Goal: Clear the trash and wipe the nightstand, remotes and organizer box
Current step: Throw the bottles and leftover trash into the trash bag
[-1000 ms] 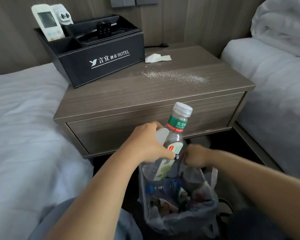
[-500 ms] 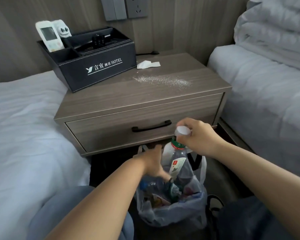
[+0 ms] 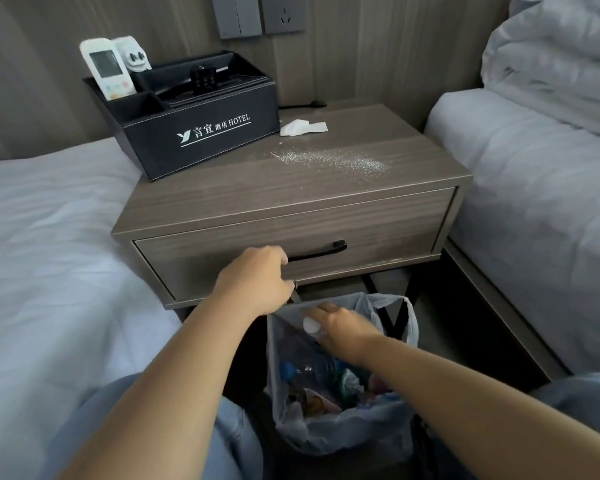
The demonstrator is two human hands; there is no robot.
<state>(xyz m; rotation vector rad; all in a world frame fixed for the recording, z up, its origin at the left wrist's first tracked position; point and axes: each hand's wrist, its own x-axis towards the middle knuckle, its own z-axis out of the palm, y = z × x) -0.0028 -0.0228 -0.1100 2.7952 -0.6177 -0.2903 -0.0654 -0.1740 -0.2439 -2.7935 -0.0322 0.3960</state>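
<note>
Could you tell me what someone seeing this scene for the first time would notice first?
Probably the two bare arms reaching to the trash bag on the floor below the nightstand: the left hand holds its rim while the right hand pushes a white-capped bottle in. Next, the pale scattered crumbs and a crumpled tissue on the nightstand top, beside the black organizer box.

Left hand [image 3: 257,282]: your fingers are curled under, knuckles up, forearm reaching forward.
Right hand [image 3: 343,329]: your fingers angle down and leftward, forearm stretched forward.
</note>
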